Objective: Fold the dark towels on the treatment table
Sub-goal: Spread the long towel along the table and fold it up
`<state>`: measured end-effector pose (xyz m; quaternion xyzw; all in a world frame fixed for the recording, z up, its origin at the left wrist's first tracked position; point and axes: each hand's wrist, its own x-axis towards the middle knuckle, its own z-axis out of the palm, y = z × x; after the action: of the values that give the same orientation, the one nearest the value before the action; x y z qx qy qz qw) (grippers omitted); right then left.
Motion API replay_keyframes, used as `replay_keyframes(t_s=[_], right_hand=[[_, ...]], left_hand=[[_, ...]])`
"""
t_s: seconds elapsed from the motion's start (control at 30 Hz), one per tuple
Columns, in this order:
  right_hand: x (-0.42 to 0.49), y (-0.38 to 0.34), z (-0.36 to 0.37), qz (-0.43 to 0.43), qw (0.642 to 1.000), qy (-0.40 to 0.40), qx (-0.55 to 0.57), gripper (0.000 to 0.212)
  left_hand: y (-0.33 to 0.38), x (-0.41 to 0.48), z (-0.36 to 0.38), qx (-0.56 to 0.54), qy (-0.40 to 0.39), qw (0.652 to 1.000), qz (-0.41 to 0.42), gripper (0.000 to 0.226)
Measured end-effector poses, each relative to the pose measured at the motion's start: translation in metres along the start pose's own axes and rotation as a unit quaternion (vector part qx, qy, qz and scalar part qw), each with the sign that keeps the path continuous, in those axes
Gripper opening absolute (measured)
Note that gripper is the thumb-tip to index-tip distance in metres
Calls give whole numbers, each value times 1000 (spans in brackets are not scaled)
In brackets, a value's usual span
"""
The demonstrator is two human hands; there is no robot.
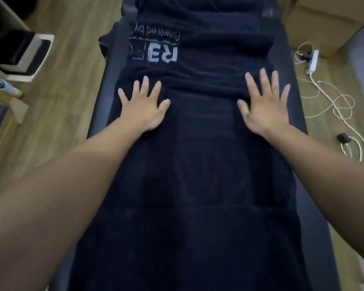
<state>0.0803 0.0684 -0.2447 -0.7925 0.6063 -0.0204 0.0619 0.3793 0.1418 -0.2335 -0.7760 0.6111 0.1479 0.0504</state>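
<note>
Floor (72, 66): light wood planks, left and right.
Far right: cardboard box (324, 24).
Right: white power strip (313, 61), looped pale cable (343, 108), black adaptor (343, 138).
Left: pale shelving (43, 37) holding dark items.

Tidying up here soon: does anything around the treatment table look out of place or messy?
Yes. A white cable lies in loose tangled loops on the floor right of the treatment table, beside a power strip. The dark towel is bunched into ridges just beyond the left hand and right hand.
</note>
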Motion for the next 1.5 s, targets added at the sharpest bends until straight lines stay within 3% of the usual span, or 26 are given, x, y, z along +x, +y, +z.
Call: replay_keyframes(t_s=[0.1,0.2,0.27,0.33,0.4,0.47,0.6,0.67,0.73,0.83,0.9,0.97,1.07,1.13,1.23,1.3,1.4,1.47,1.5], right_hand=[[-97,-9,-2,-31,989,-15,147,59],[-187,9,-1,-17,993,-42,109,60],[-229,18,-17,-4,987,6,159,56],[-278,21,-25,-96,979,1,178,54],[-328,27,-17,-189,969,-112,116,61],[-353,43,4,-211,956,-203,31,72],[-348,41,0,-166,963,-213,0,82],[-362,36,-13,-183,966,-178,51,83],[-386,43,-15,-219,952,-193,96,95],[-402,57,-13,-250,936,-242,42,100],[-395,56,-18,-203,945,-245,77,79],[-392,55,-30,-151,951,-242,120,58],[-394,57,-60,-127,923,-329,155,53],[-393,58,-89,-73,873,-410,254,35],[-370,73,-119,5,808,-443,388,22],[-345,82,-131,43,777,-417,470,37],[-310,81,-135,145,704,-337,608,50],[-288,74,-127,209,653,-271,675,43],[-281,71,-120,233,624,-249,703,53]], left_hand=[[-3,-117,6,-79,72,994,32,63],[-10,-253,24,-184,125,973,58,60],[-31,-319,51,-132,84,984,84,63],[-60,-358,81,-42,-7,994,96,75],[-79,-366,97,-8,-86,992,87,89],[-81,-356,102,27,-141,987,73,104],[-76,-359,88,34,-139,984,109,125],[-88,-378,86,45,-122,980,150,134],[-103,-398,91,76,-153,972,160,137],[-109,-402,93,67,-170,973,137,125],[-97,-400,75,50,-171,978,110,104],[-85,-403,55,38,-245,964,98,86],[-87,-418,34,-33,-357,927,114,53],[-91,-423,15,-188,-421,882,96,16],[-90,-414,-30,-328,-432,840,24,23],[-94,-397,-56,-395,-402,826,-2,40],[-89,-362,-74,-593,-245,764,-64,63],[-84,-335,-65,-727,-126,662,-130,54],[-83,-322,-54,-771,-99,606,-170,58]])
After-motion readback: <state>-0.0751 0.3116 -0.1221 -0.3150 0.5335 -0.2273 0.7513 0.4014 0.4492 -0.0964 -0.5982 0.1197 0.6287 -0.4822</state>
